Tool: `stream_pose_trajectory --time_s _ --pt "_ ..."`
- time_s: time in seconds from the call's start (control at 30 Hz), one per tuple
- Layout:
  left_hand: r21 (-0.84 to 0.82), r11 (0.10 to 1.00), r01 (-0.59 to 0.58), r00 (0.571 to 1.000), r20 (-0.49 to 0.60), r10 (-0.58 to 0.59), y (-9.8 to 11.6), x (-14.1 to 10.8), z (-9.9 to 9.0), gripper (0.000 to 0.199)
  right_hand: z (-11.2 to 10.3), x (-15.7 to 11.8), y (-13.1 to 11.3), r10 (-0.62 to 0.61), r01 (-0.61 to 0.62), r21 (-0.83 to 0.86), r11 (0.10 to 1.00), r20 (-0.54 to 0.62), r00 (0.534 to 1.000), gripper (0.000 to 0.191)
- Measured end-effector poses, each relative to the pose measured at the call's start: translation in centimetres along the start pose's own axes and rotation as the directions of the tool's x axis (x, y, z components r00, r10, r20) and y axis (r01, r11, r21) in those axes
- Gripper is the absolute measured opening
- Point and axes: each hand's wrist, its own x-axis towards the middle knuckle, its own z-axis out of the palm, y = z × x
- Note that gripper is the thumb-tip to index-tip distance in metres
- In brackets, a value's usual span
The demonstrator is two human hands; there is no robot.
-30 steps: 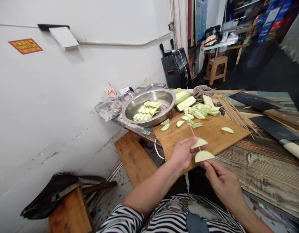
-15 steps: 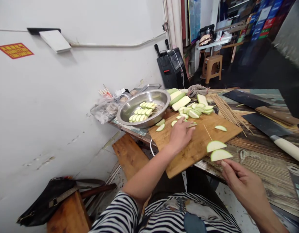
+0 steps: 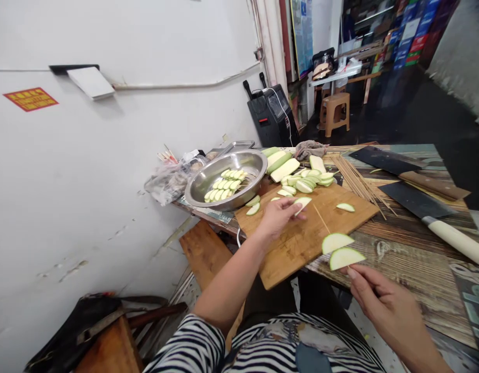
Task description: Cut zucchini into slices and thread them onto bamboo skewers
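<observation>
Between the thumb and fingers of my left hand [image 3: 280,217] is a pale half-round vegetable slice [image 3: 302,204] with green skin, held over the wooden cutting board [image 3: 290,254]. My right hand [image 3: 387,298] pinches the near end of a thin wooden skewer [image 3: 321,217]. Two slices [image 3: 346,257] are threaded on it, and its bare tip points away over the board. A pile of cut slices [image 3: 307,182] lies at the board's far edge, with larger peeled pieces [image 3: 284,170] behind. One loose slice [image 3: 345,207] rests on the board's right part.
Left of the board, a steel basin [image 3: 193,196] holds skewered slices. Loose skewers [image 3: 360,181] lie on the table to the right, beside two cleavers [image 3: 414,199]. A cloth [image 3: 311,150] and plastic bags [image 3: 167,181] are at the back. A wooden bench [image 3: 204,254] stands below.
My left hand has picked up a slice from the board and lifted it a little. My right hand still holds the skewer with two slices. The whole view has shifted slightly.
</observation>
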Motion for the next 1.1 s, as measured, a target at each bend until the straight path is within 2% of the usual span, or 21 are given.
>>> stream_pose_trajectory --time_s 0.07,0.1,0.17,0.23,0.37,0.53,0.87,1.1 --pt "-0.27 0.943 0.196 0.981 0.059 -0.187 0.4 -1.3 -0.6 0.013 0.6 -0.2 -0.7 -0.06 0.06 -0.003 0.998 0.053 0.997 0.03" --pt "-0.354 0.901 0.251 0.968 0.074 -0.241 0.6 -1.8 -0.9 0.013 0.9 -0.3 -1.0 -0.086 0.086 -0.004 0.996 0.081 0.993 0.03" --pt "-0.457 0.838 0.296 0.952 0.075 -0.296 0.7 -2.6 -1.4 0.015 1.5 -0.4 -1.4 -0.122 0.123 -0.007 0.992 0.12 0.985 0.029" --pt "-0.499 0.812 0.302 0.949 0.075 -0.307 0.7 -3.1 -1.9 0.018 1.9 -0.4 -1.6 -0.149 0.153 -0.018 0.988 0.14 0.979 0.028" --pt "-0.528 0.804 0.273 0.954 0.037 -0.299 0.5 -3.2 -2.9 0.016 2.1 -0.5 -1.8 -0.173 0.182 -0.049 0.982 0.147 0.974 0.027" --pt "-0.549 0.785 0.286 0.948 0.041 -0.317 0.5 -3.3 -3.5 0.017 2.2 -0.6 -2.1 -0.169 0.178 -0.061 0.982 0.13 0.977 0.026" --pt "-0.524 0.791 0.316 0.94 0.061 -0.335 0.9 -3.5 -3.8 0.017 2.5 -0.4 -2.8 -0.141 0.15 -0.057 0.987 0.132 0.981 0.026" --pt "-0.491 0.822 0.289 0.955 0.088 -0.284 0.6 -3.3 -4.0 0.018 2.5 -0.5 -2.7 -0.127 0.136 -0.055 0.989 0.142 0.982 0.028"
